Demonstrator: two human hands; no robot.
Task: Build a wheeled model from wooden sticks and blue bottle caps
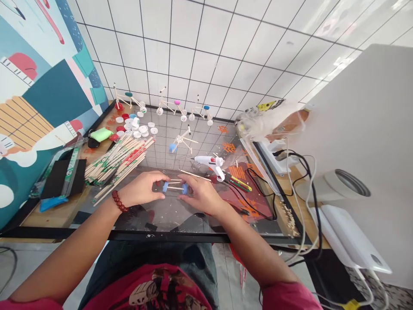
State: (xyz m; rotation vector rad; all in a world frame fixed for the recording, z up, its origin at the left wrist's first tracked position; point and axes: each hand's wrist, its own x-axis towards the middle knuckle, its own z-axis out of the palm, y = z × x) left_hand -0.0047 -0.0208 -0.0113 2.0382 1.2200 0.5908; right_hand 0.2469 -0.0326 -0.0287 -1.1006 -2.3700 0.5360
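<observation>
My left hand (pixel 143 188) and my right hand (pixel 200 194) meet over the glass tabletop (pixel 167 215). Between them lies a small stick frame (pixel 174 187) with a blue bottle cap at each end. The left fingers pinch the left cap and the right fingers pinch the right cap. A red bead bracelet (pixel 119 201) circles my left wrist. A white glue gun (pixel 211 163) lies just beyond my right hand.
A pile of wooden sticks (pixel 118 161) lies left of the hands, loose bottle caps (pixel 137 127) behind it. Finished stick bicycles (pixel 171 106) stand along the tiled wall, and one (pixel 182 141) lies mid-table. Black cables (pixel 300 172), a power strip (pixel 277 156) and pliers (pixel 238 183) sit at right.
</observation>
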